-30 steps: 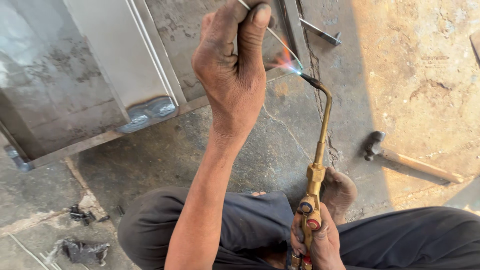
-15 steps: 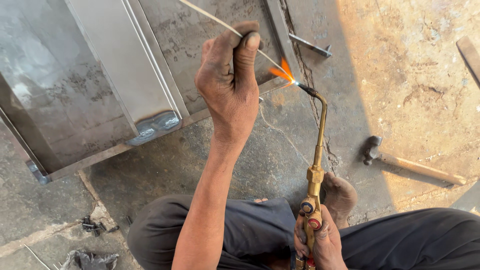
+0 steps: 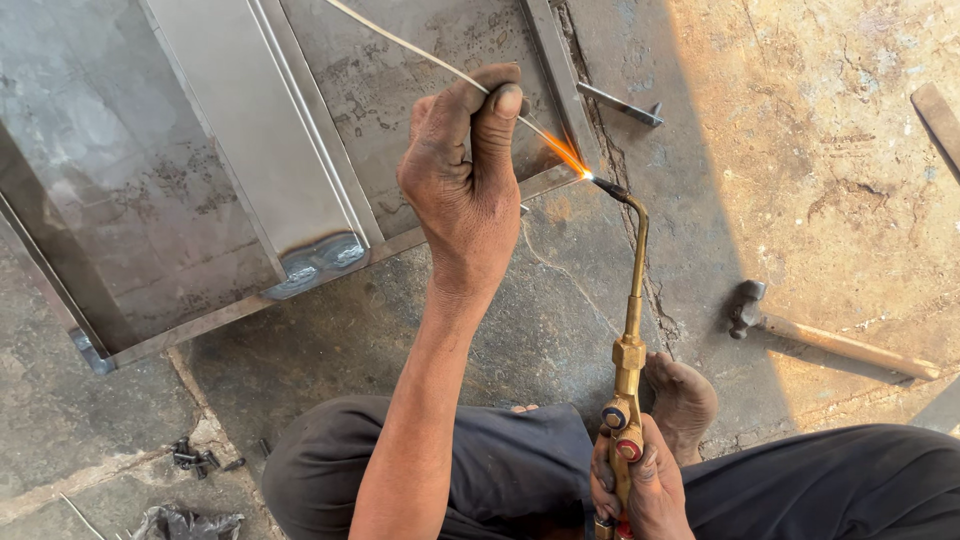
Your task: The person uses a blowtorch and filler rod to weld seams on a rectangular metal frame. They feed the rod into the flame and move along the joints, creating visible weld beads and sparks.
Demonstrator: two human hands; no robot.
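filler rod [image 3: 400, 45] pinched in left fingers [image 3: 497, 120]; brass torch [image 3: 630, 330] in closed right fingers [image 3: 645, 480]

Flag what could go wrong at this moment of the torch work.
The left hand is bare and pinches the filler rod close to the flame, so a burn seems possible. The bare foot sits beneath the brass torch held by the right hand; hot drips could land there.

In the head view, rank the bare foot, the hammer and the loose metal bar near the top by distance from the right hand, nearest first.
From the right hand:
1. Bare foot, just above it, close by.
2. Hammer, on the ground to the right.
3. Loose metal bar, far up by the frame edge.
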